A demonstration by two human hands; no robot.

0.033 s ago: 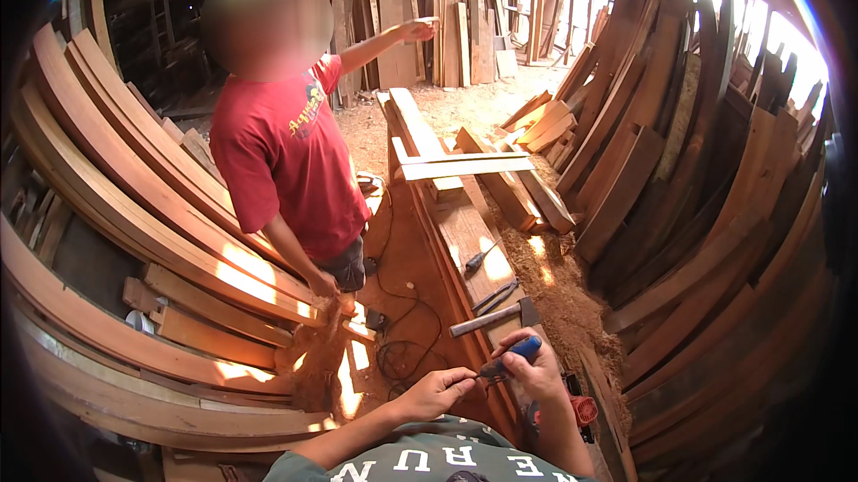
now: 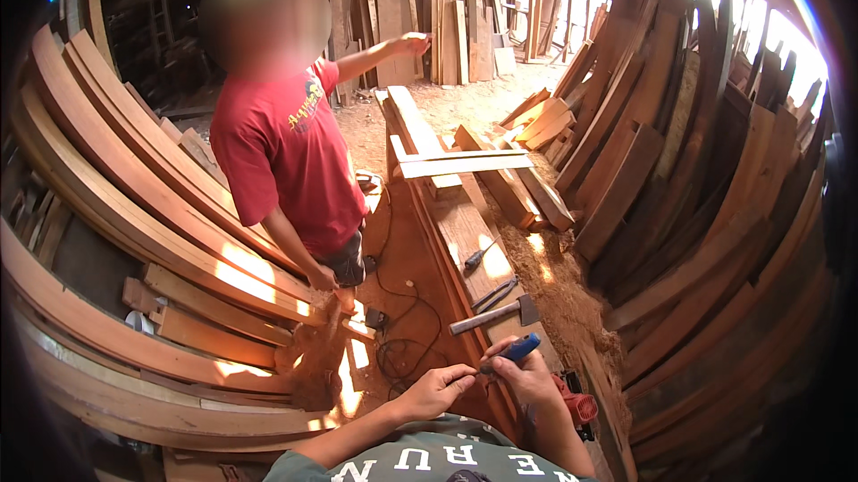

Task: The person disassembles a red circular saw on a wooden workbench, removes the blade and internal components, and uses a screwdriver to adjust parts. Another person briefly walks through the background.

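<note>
A hand tool with a rounded blue handle and a slim dark end (image 2: 522, 348) is held between the wearer's two hands, just in front of the chest and above the near end of a long wooden plank tabletop (image 2: 460, 218). The right hand (image 2: 529, 380) curls around the tool, handle pointing up and right; the left hand (image 2: 436, 393) pinches thumb and forefinger at its slim end, probably to steady it; whether a tiny separate piece is also there is too small to tell. Just beyond lie a hammer with a pale wooden handle (image 2: 483, 318), dark-handled pliers (image 2: 497, 295) and a dark-handled screwdriver (image 2: 477, 259), seemingly lined up for easy reach. A red power tool (image 2: 581, 407) sits beside the right forearm. To the left, a person in a red T-shirt (image 2: 290, 156) stretches one arm out. Curved timber planks (image 2: 170, 214) fill the left side.
</note>
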